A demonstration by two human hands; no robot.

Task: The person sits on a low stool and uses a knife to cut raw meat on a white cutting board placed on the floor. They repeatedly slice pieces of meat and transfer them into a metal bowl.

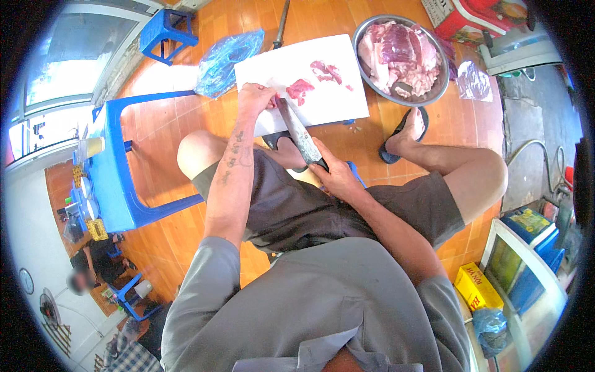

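Observation:
My right hand (338,173) grips the black handle of a large knife (297,132). Its wide blade points up and left, with the tip beside the fingers of my left hand (256,99). Those fingers are closed on a small piece of meat (277,101), mostly hidden by them, over the left part of a white cutting board (344,60). Right of the blade tip lies a red piece of raw meat (300,90). Farther up the board are paler meat scraps (325,71). A metal basin (359,69) heaped with large cuts of raw meat (399,51) stands beyond the board's right edge.
A crumpled blue plastic bag (228,60) touches the board's left side. A sharpening steel (280,28) lies behind it. Blue plastic stools (169,35) and a blue table (114,162) stand at left. Clear plastic (474,81) is right of the basin. A person (104,260) is at lower left.

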